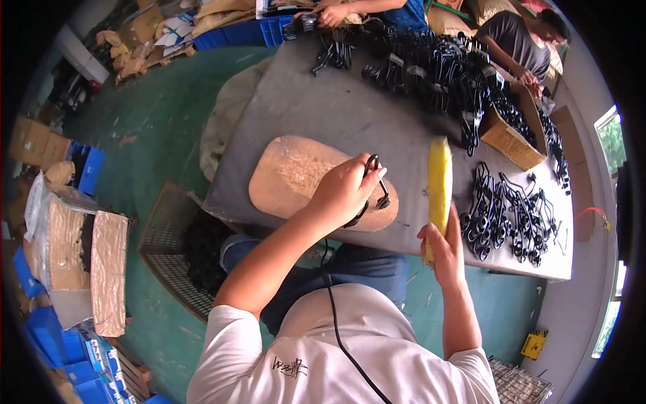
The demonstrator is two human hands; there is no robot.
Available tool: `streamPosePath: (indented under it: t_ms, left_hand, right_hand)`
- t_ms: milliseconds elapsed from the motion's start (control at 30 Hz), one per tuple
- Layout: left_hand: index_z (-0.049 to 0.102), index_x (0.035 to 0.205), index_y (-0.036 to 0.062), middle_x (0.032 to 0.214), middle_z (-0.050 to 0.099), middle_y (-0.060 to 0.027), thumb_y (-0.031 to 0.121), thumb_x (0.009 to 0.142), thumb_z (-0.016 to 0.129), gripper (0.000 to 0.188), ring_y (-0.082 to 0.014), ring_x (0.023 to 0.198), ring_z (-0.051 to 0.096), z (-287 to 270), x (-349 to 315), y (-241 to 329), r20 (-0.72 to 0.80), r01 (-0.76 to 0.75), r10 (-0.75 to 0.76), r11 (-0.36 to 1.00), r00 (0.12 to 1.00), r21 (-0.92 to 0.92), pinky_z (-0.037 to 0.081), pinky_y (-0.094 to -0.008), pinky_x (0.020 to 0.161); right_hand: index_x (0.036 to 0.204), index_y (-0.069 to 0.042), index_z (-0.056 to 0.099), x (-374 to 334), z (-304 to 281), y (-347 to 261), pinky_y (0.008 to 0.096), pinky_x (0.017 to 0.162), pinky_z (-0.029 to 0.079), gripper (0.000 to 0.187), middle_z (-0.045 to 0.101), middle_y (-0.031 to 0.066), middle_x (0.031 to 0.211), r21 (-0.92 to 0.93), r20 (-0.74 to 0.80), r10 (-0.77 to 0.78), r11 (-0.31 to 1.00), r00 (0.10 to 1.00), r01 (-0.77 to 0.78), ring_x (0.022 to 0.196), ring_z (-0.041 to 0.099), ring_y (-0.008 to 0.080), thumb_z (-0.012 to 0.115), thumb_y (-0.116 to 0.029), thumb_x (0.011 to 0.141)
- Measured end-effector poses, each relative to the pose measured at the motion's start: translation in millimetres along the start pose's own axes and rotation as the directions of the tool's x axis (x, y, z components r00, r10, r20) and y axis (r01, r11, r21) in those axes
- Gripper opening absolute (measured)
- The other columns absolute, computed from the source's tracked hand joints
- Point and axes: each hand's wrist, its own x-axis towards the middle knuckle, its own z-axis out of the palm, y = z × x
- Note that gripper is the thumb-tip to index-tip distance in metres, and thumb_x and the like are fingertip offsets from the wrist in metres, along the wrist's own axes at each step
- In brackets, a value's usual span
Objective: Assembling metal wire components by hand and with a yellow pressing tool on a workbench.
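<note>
My left hand point(342, 190) is closed around a bent black rod part point(383, 200), whose loop rises above the fist and whose knobbed end hangs at the right. It is over a worn wooden board point(276, 182) with rounded ends, lying on the grey table point(249, 128). To the right, my right hand point(444, 250) grips the lower end of a long yellow bar point(439, 182) that stands up from the fist, its upper end slightly blurred. Whether the bar is a mallet or another tool, I cannot tell. Several similar black rod parts point(501, 215) lie beyond it at the right.
A large heap of black parts point(437, 67) covers the table's far side, beside an open cardboard box point(515, 138) of them. Two people work across the table; one person's hands point(331, 13) show at the top. A mesh crate point(168, 249) stands on the floor at left.
</note>
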Motion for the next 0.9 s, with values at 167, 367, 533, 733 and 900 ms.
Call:
streamPosePath:
  t_ms: [167,367,533,733,900]
  left_hand:
    - [0.057,0.097,0.0002,0.084,0.065,-0.0172,0.027,0.101,0.057,0.027,-0.0348,0.079,0.066,-7.2,0.2,6.9,0.028,0.011,-0.014,0.994,1.0,0.111,0.051,-0.0407,0.069]
    - [0.058,0.101,0.0014,0.086,0.066,-0.0187,0.027,0.102,0.054,0.026,-0.0371,0.08,0.066,5.7,-0.4,-1.2,-0.022,-0.022,0.023,0.999,0.999,0.043,0.052,-0.0432,0.07]
    - [0.06,0.112,0.0015,0.093,0.068,-0.0074,0.02,0.103,0.056,0.021,-0.0118,0.078,0.066,10.3,-14.0,6.9,-0.136,0.09,-0.144,0.936,0.98,-0.341,0.054,-0.0283,0.068]
    - [0.054,0.106,0.0017,0.091,0.064,-0.0124,0.012,0.097,0.063,0.017,-0.0239,0.079,0.067,17.6,-28.6,15.4,-0.134,-0.058,0.021,0.96,0.991,-0.275,0.054,-0.0348,0.069]
    - [0.056,0.105,0.0018,0.092,0.064,-0.0139,0.01,0.095,0.065,0.015,-0.0292,0.079,0.066,23.7,-28.6,20.5,-0.157,-0.109,0.083,0.98,0.984,-0.165,0.054,-0.0375,0.07]
  right_hand:
    - [0.16,-0.012,0.006,-20.0,13.7,-20.2,0.0272,0.069,0.05,0.078,0.062,0.0148,0.109,-0.265,0.063,-0.338,0.902,0.939,0.342,0.081,0.059,0.0161,0.054,-0.011,0.099]
    - [0.161,-0.02,0.014,8.8,11.3,46.4,0.0323,0.076,0.052,0.076,0.064,0.0159,0.115,-0.614,0.287,-0.204,0.71,0.936,0.344,0.084,0.061,0.0183,0.053,-0.007,0.097]
    - [0.16,-0.019,0.021,-0.1,9.4,25.0,0.0222,0.058,0.043,0.072,0.058,0.0023,0.094,-0.299,0.143,-0.033,0.951,0.989,0.075,0.066,0.048,0.0064,0.054,-0.005,0.097]
    - [0.16,-0.012,0.009,-33.0,14.6,-30.7,0.0238,0.065,0.048,0.073,0.059,0.0082,0.099,-0.243,0.052,-0.448,0.861,0.893,0.446,0.073,0.052,0.0089,0.05,-0.005,0.099]
    - [0.158,-0.01,0.017,-19.5,20.5,18.1,0.0344,0.087,0.051,0.069,0.057,0.0215,0.127,-0.51,0.114,-0.285,0.806,0.952,0.302,0.1,0.062,0.0242,0.051,-0.007,0.098]
